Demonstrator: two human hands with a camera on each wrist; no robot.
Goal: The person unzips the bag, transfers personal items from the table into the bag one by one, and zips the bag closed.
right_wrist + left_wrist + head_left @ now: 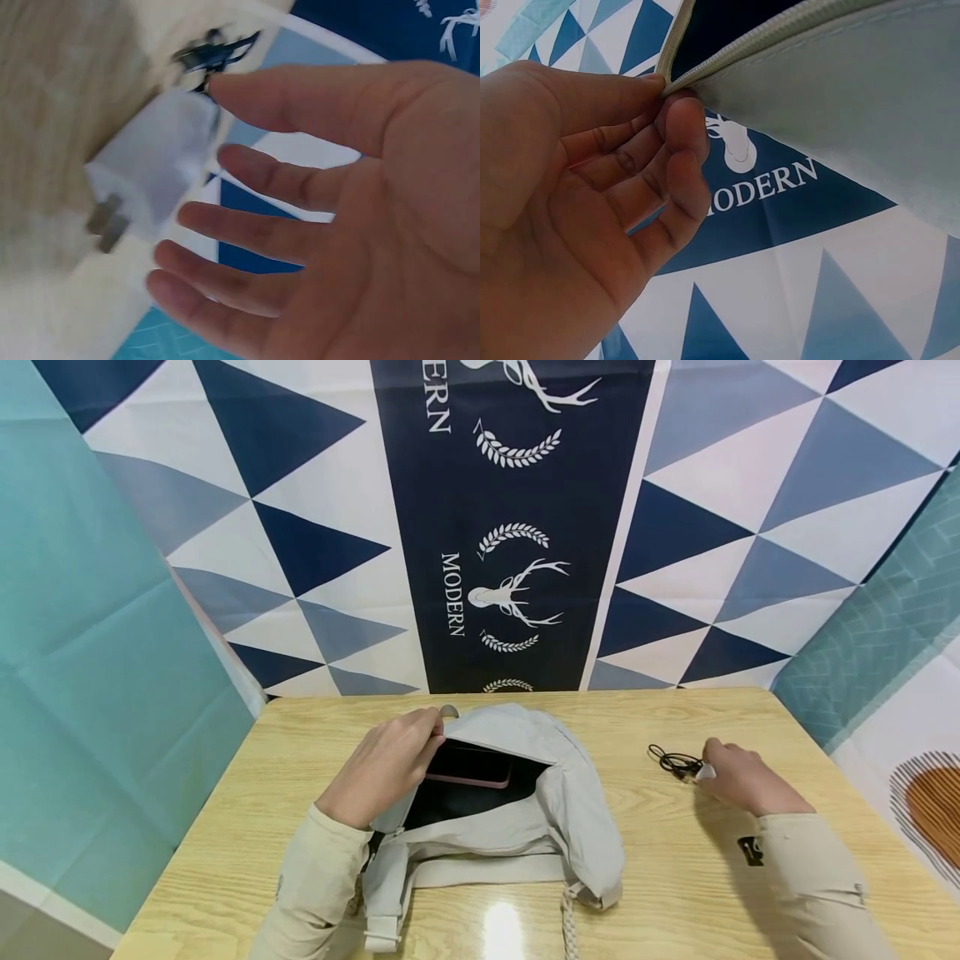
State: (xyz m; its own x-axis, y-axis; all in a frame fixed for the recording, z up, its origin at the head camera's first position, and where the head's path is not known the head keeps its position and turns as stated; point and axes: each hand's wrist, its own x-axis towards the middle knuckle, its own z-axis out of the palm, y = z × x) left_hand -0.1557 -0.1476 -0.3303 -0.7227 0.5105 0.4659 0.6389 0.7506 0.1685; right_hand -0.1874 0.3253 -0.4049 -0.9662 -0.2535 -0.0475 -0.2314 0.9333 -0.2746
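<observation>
Left hand (390, 764) pinches the zipper edge of the grey shoulder bag (517, 802), thumb and fingers (682, 142) clamped together on the seam and lifting it so the mouth gapes. The bag lies mid-table (225, 810); inside, a dark tablet-like device with a pinkish rim (471, 768) shows flat in the opening. Right hand (738, 777) is well to the right of the bag, over a white charger plug (146, 169) and its coiled black cable (673, 762); fingers (255, 232) spread apart, gripping nothing, the fingertips just at the plug. Judgement: the reach goes best if the fingers close round the plug body rather than the prongs and gather the cable loop with it, while the left hand holds the opening high and taut. View differences: head camera alone gives the layout, bag contents and the gap between both hands; left wrist camera confirms the pinch on the zipper tape, hidden from above; right wrist camera, blurred, shows the plug's metal prongs and the spread fingers, which the head view masks behind the hand's back.
</observation>
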